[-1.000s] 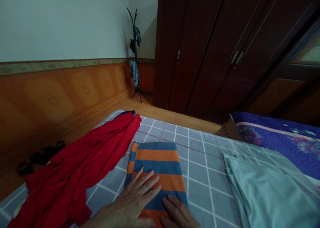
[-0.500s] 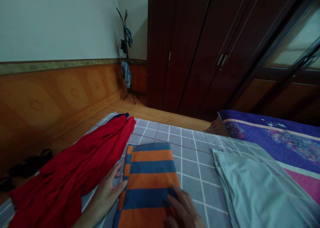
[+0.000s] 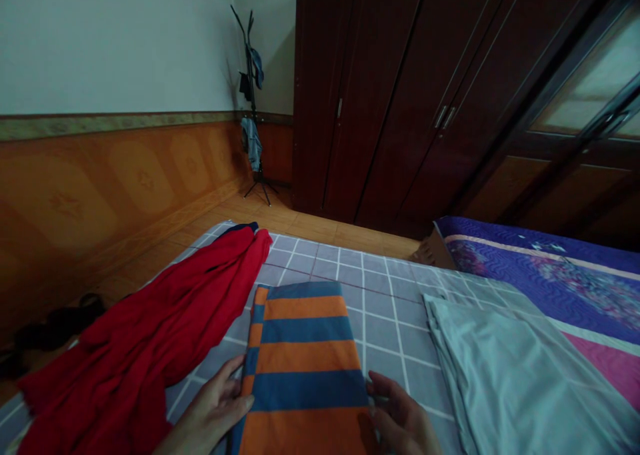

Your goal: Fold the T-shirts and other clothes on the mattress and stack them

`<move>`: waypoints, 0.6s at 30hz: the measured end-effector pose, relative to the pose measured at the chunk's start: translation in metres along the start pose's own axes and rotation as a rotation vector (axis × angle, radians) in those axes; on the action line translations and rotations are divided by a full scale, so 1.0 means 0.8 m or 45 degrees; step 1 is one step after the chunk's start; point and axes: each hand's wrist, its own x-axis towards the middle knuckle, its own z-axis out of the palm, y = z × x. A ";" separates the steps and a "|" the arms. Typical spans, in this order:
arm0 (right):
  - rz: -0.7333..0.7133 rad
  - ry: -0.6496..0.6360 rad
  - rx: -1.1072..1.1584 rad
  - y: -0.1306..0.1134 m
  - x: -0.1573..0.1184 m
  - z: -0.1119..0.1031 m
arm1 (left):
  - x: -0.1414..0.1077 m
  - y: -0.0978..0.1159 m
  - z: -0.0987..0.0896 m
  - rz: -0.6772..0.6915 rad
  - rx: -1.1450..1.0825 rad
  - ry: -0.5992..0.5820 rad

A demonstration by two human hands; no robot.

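As I follow from afar through the head view, cloth (image 3: pixel 307 390): folded on the bed (image 3: pixel 390 335), striped blue and orange, with a narrow strip along its left side; its near end runs out of view.
Left hand (image 3: pixel 215 405): at the cloth's left edge, thumb over the strip, fingers just outside; my grip is part curled, and I can't make out whether it pinches fabric.
Right hand (image 3: pixel 403 418): fingertips at the right edge, grip loosely curled with a gap between thumb and forefinger; any hold on the cloth is hidden from me.
Change: half a second ago my right hand lay over the stripes; it has since moved out to the edge.
Meaning: I judge the fold flat and fairly square, with both sides now within reach.
Neighbours: a red garment (image 3: pixel 150 348) lies crumpled to the left, a pale green cloth (image 3: pixel 525 368) folded to the right.
Wardrobe (image 3: pixel 380 95): doors closed, contents unseen.
Rack (image 3: pixel 251 98): a few hung pieces.
Brown thing (image 3: pixel 440 248): beside the purple quilt (image 3: pixel 525 262), perhaps a box; I can't see inside.
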 end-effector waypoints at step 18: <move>-0.006 -0.494 -0.397 -0.031 0.040 0.021 | -0.018 0.049 0.033 -0.085 0.210 -0.129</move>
